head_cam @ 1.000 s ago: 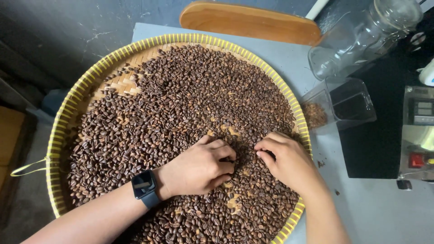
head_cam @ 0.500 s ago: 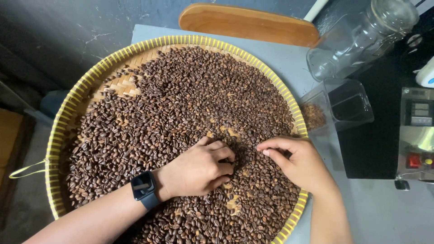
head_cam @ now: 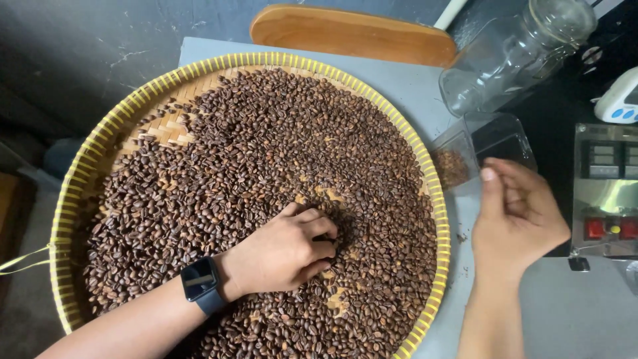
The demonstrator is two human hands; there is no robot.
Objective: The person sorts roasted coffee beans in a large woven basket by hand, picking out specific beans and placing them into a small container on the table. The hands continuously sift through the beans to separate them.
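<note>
Head view. A round woven tray (head_cam: 78, 199) with a yellow rim is shown on a grey worktop (head_cam: 571, 319), filled with dark roasted coffee beans (head_cam: 266, 146); bare weave is exposed at 10 o'clock of the tray. The left hand (head_cam: 282, 252), with a dark smartwatch (head_cam: 201, 284) at the wrist, is rested on the beans just below the tray's centre, fingers curled and pressed into the pile; what is pinched, if anything, cannot be told.

The right hand (head_cam: 522, 216), seen among the beans beside the left 1 second ago, has been lifted off the tray and is now held outside the rim at 3 o'clock, just below a small clear plastic container (head_cam: 492, 143) in which a few brown bits are visible. Its fingers are loosely gathered toward the thumb; whether a bean is pinched cannot be told. The shift is judged to mark a picked item being carried from the beans to the container.

At 1 o'clock a clear glass jar (head_cam: 512, 56) is laid on its side; a wooden board (head_cam: 352, 33) is seen at 12 o'clock.
</note>
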